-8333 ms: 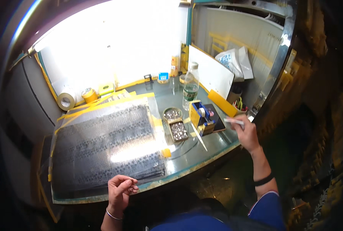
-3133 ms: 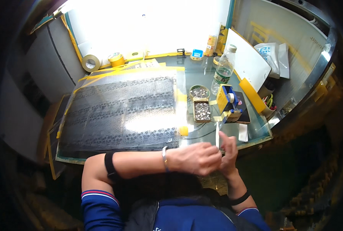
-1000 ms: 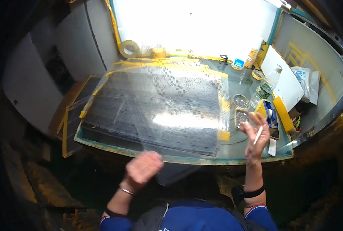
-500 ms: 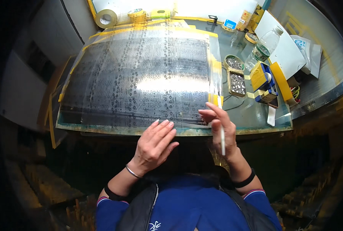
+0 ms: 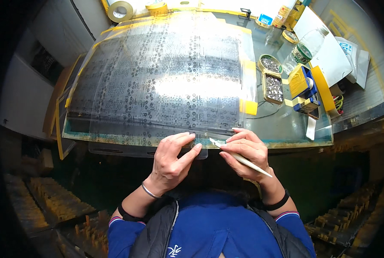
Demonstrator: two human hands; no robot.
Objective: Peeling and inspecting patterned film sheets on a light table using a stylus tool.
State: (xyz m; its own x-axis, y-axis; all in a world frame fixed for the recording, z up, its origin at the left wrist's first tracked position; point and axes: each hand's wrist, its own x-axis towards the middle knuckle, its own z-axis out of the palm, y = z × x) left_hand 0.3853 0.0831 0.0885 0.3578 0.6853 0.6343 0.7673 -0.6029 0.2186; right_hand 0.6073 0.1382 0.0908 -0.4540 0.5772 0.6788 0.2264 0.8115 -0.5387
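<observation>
A clear film sheet [image 5: 127, 92], printed with rows of dark circles and fine marks, lies over a dark printed layer on the glass table. Its near edge hangs past the table's front edge. My left hand [image 5: 172, 157] has closed on that near edge by its right corner, thumb and fingers pinching the film. Between the thumb and fingers of my right hand [image 5: 246, 152] is a slim white pen-shaped craft knife [image 5: 248, 163]. Its pale tip points left toward the film corner, close to my left fingertips. My right fingertips are over the table's front edge.
Two small tins of metallic bits [image 5: 273, 88] stand to the right, beside a blue-and-yellow tape dispenser [image 5: 303, 84]. A clear jar [image 5: 314, 43] and white boards [image 5: 325, 56] are behind them. Tape rolls [image 5: 120, 11] sit along the back. Yellow tape [image 5: 249, 107] borders the dark layer.
The film has slid toward me, over the front edge. My left hand has gone from lying flat to pinching it. My right hand has swung the knife tip toward the film.
</observation>
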